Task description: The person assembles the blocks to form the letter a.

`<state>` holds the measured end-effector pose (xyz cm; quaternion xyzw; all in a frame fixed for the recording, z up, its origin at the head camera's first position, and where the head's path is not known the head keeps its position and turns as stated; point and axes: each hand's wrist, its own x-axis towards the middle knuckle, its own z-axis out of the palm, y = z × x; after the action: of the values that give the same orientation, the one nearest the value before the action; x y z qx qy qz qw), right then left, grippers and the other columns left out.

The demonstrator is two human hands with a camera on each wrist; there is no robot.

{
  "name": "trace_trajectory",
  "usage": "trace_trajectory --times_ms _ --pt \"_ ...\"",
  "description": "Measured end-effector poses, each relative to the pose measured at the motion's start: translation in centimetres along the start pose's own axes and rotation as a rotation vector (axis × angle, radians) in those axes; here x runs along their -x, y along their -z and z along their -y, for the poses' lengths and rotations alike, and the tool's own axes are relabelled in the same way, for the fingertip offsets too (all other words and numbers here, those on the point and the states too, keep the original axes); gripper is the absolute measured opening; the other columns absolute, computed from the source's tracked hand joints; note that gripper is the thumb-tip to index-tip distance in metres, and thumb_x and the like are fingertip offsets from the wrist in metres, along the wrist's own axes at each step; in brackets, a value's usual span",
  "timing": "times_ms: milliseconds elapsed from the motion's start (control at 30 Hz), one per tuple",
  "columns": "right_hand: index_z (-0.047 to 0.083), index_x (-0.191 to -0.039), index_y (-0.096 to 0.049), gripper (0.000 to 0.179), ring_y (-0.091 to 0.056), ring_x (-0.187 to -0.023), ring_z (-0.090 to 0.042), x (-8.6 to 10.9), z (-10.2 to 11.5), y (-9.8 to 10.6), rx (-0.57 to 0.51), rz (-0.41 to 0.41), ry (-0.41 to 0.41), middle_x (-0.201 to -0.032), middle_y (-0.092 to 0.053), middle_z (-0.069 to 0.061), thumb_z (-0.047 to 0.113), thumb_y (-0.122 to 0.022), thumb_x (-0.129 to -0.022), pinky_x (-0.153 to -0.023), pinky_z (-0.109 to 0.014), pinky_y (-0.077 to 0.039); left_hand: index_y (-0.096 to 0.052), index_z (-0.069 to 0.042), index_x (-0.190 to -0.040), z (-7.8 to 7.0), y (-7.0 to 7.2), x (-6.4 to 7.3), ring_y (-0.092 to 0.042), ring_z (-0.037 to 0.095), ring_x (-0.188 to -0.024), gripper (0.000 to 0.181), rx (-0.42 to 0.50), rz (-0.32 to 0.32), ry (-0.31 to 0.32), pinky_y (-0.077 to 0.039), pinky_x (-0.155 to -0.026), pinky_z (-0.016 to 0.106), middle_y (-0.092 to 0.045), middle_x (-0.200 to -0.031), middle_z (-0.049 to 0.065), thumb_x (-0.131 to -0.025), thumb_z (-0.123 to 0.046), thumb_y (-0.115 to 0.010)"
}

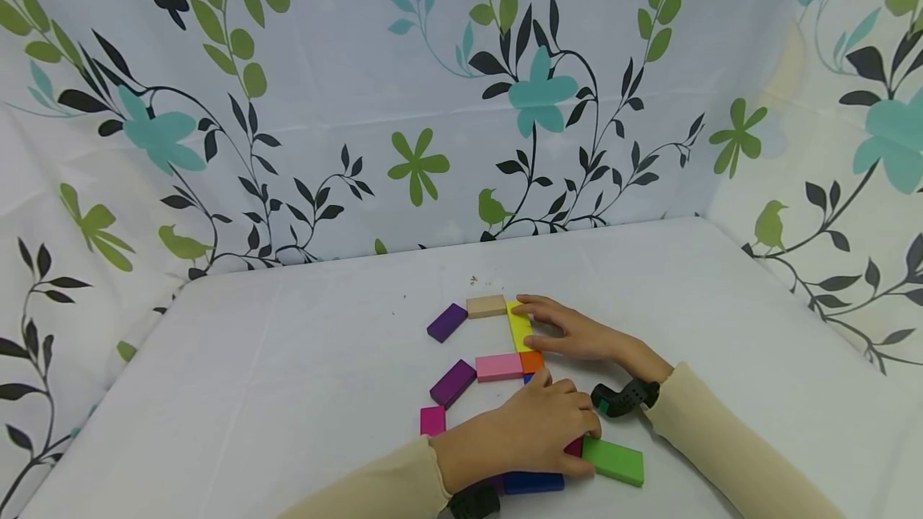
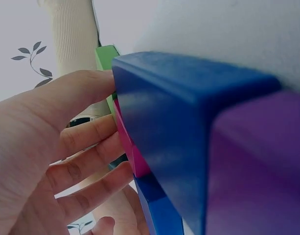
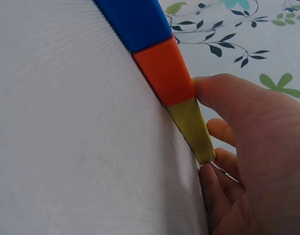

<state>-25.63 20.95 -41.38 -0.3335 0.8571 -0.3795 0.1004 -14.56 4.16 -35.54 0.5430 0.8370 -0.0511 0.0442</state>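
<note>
Coloured blocks form a line on the white table. My right hand (image 1: 573, 332) holds the yellow block (image 1: 519, 327), thumb by its near end and fingers at its far end. In the right wrist view, the thumb touches beside the orange block (image 3: 167, 73), with a blue block (image 3: 137, 22) adjoining it. My left hand (image 1: 541, 423) lies over the nearer blocks, partly hiding them. Its thumb is at a dark blue block (image 2: 159, 112) beside the green block (image 1: 613, 461), while its loosely extended fingers touch around the crimson block (image 2: 132, 147).
Beyond the hands lie a tan block (image 1: 486, 307) and a purple block (image 1: 447, 323). Left of the orange block are a light pink block (image 1: 498, 368), a dark purple block (image 1: 453, 384) and a magenta block (image 1: 433, 420). A patterned cloth (image 1: 346, 102) hangs behind the table (image 1: 288, 375).
</note>
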Motion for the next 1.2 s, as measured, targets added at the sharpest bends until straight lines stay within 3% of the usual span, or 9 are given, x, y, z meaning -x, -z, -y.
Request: trace_trajectory --times_ms 267,567,700,900,1033,1200 --pt "0.006 -0.144 -0.045 0.054 -0.040 -0.135 -0.042 0.0 0.0 0.4 0.001 -0.004 0.040 -0.157 -0.026 -0.019 0.025 -0.061 -0.096 -0.109 -0.059 -0.029 -0.066 -0.029 -0.121 0.8 0.6 0.8 -0.053 0.006 -0.112 0.041 0.016 -0.091 0.007 -0.040 -0.091 0.029 -0.062 -0.119 -0.012 -0.092 -0.056 -0.058" --pt "0.010 -0.144 -0.045 0.054 -0.040 -0.136 -0.041 0.0 0.1 0.4 -0.010 -0.001 0.006 -0.158 -0.026 -0.016 0.028 -0.061 -0.096 -0.110 -0.060 -0.027 -0.069 -0.027 -0.114 2.4 1.1 4.2 -0.054 0.005 -0.111 0.031 0.151 -0.188 0.076 -0.039 -0.089 0.032 -0.064 -0.113 -0.013 -0.095 -0.049 -0.058" --pt "0.012 -0.145 -0.046 0.054 -0.039 -0.136 -0.041 -0.1 0.1 0.1 -0.015 0.001 -0.020 -0.158 -0.026 -0.014 0.030 -0.061 -0.096 -0.109 -0.061 -0.027 -0.071 -0.024 -0.112 4.1 0.8 6.1 -0.055 0.009 -0.113 0.026 0.236 -0.252 0.171 -0.038 -0.090 0.034 -0.065 -0.113 -0.010 -0.095 -0.042 -0.060" --pt "0.012 -0.145 -0.046 0.056 -0.039 -0.136 -0.041 -0.1 0.2 -0.2 -0.020 0.007 -0.047 -0.158 -0.025 -0.014 0.032 -0.061 -0.095 -0.108 -0.061 -0.029 -0.073 -0.017 -0.103 7.2 0.2 8.4 -0.060 0.014 -0.104 0.020 0.253 -0.431 0.306 -0.042 -0.086 0.039 -0.069 -0.098 -0.004 -0.090 -0.031 -0.070" --pt "0.012 -0.145 -0.046 0.055 -0.037 -0.137 -0.041 0.0 0.2 -0.1 -0.020 -0.003 -0.046 -0.158 -0.025 -0.014 0.031 -0.062 -0.095 -0.109 -0.061 -0.028 -0.072 -0.014 -0.101 8.4 -0.1 9.1 -0.061 0.015 -0.099 0.018 0.240 -0.525 0.343 -0.044 -0.086 0.041 -0.068 -0.094 -0.002 -0.088 -0.026 -0.073" --pt "0.011 -0.145 -0.045 0.055 -0.037 -0.137 -0.042 0.0 0.3 0.0 -0.013 0.000 -0.030 -0.158 -0.025 -0.016 0.029 -0.061 -0.096 -0.108 -0.062 -0.028 -0.071 -0.015 -0.102 9.4 -0.9 9.1 -0.062 0.016 -0.095 0.020 0.244 -0.598 0.413 -0.046 -0.086 0.040 -0.069 -0.096 -0.002 -0.085 -0.023 -0.076"
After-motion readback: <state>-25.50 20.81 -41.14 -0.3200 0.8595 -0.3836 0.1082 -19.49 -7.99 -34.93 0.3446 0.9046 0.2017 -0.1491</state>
